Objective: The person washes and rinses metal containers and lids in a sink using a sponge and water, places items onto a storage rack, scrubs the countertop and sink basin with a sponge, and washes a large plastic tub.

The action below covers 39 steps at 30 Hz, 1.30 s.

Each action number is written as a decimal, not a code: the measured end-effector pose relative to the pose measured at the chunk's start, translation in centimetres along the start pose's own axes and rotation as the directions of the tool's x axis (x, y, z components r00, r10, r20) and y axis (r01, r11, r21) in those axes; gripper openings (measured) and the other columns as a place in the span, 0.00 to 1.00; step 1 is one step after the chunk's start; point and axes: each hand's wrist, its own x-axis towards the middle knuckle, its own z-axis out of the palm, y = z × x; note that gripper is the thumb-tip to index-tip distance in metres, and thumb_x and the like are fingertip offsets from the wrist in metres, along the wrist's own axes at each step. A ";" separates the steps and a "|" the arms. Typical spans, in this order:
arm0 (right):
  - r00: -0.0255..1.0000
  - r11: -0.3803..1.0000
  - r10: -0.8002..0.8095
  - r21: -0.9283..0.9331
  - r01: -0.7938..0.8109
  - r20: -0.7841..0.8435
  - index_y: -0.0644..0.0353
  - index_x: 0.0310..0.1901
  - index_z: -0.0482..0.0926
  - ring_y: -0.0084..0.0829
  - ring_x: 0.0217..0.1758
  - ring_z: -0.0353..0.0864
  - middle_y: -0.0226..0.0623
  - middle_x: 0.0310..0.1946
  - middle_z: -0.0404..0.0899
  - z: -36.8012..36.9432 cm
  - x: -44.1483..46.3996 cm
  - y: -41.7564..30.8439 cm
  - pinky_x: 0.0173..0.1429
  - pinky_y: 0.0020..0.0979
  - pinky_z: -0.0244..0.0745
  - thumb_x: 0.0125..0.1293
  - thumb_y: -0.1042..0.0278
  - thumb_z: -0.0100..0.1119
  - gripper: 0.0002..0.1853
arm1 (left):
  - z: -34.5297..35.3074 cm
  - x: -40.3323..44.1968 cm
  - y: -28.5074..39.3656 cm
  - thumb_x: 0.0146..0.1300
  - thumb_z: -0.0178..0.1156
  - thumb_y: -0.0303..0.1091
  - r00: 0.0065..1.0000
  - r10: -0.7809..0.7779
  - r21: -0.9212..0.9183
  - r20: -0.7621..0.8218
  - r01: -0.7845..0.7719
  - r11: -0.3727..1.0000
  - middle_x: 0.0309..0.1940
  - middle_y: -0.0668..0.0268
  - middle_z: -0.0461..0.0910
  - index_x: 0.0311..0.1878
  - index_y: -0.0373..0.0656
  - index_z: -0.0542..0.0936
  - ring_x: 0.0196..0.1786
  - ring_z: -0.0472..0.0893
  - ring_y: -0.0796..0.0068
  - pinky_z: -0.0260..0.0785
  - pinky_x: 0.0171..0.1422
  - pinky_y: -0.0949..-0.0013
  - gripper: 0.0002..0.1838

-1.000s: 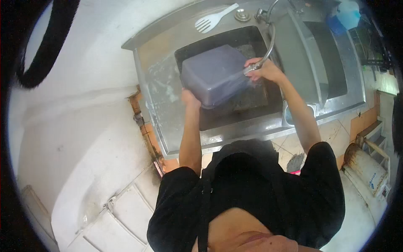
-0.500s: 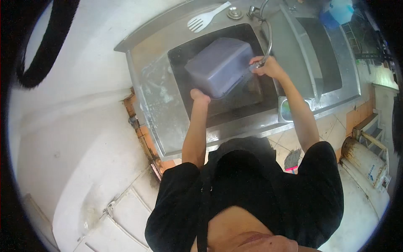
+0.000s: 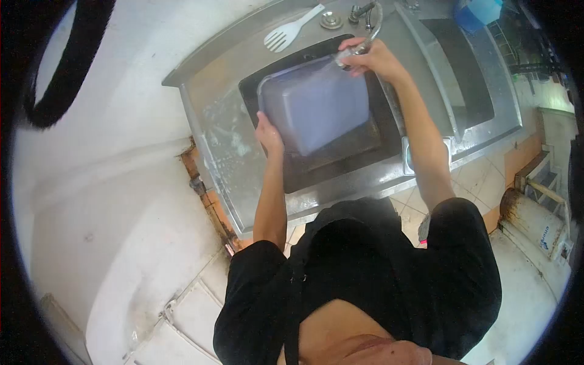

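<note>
A purple-grey plastic tub (image 3: pixel 322 112) is tilted over the dark sink basin (image 3: pixel 328 173), its outer side facing me. My left hand (image 3: pixel 269 135) grips the tub's rim at its left edge, fingers partly hidden. In my right hand (image 3: pixel 372 58) is a spray nozzle (image 3: pixel 348 58) on a flexible metal hose (image 3: pixel 378 24). The fingers wrap round the nozzle just above the tub's upper right corner. A faint spray of water runs from the nozzle onto the tub.
A white slotted spatula (image 3: pixel 292 33) and a round metal drain strainer (image 3: pixel 331 20) lie on the back ledge. A small metal container (image 3: pixel 409 157) sits at the front edge. A second sink basin (image 3: pixel 465 73) and a blue container (image 3: pixel 477 13) are on the right.
The tub has turned in my left hand, its rim now toward the upper left. My right hand has moved up and left with the spray nozzle, and spray shows now.
</note>
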 end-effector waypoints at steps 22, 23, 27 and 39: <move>0.998 0.999 0.013 -0.029 -0.015 -0.068 0.60 0.46 0.81 0.25 0.29 0.82 0.37 0.36 0.83 -5.8 1.2 0.1 0.33 0.25 0.83 0.54 0.66 0.70 0.17 | -6.0 3.0 -7.8 0.72 0.40 0.63 0.838 -0.289 -0.295 0.463 0.453 0.841 0.62 0.55 0.71 0.69 0.34 0.62 0.62 0.73 0.62 0.66 0.66 0.62 0.40; 0.999 0.998 0.028 -0.055 -0.028 -0.017 0.60 0.46 0.81 0.25 0.28 0.83 0.38 0.36 0.83 -5.7 0.9 -0.2 0.33 0.26 0.83 0.54 0.66 0.70 0.18 | -5.7 2.4 -8.4 0.71 0.40 0.63 0.804 -0.306 -0.303 0.509 0.501 0.811 0.62 0.55 0.71 0.69 0.34 0.62 0.62 0.74 0.62 0.66 0.66 0.62 0.40; 0.982 0.983 0.133 -0.147 -0.113 0.133 0.62 0.47 0.80 0.25 0.27 0.83 0.37 0.35 0.83 -5.3 -1.3 -0.7 0.31 0.24 0.83 0.52 0.67 0.72 0.20 | -5.4 1.2 -9.2 0.71 0.42 0.63 0.714 -0.447 -0.332 0.539 0.668 0.666 0.61 0.55 0.72 0.69 0.35 0.63 0.61 0.74 0.61 0.67 0.65 0.63 0.40; 0.989 0.990 0.094 0.096 -0.105 0.116 0.62 0.51 0.80 0.26 0.34 0.84 0.36 0.38 0.83 2.2 -1.2 4.2 0.38 0.25 0.83 0.54 0.70 0.72 0.22 | 0.0 0.2 2.0 0.57 0.67 0.57 0.991 0.002 0.647 0.132 -0.088 0.758 0.46 0.56 0.83 0.46 0.40 0.83 0.44 0.82 0.65 0.73 0.47 0.62 0.28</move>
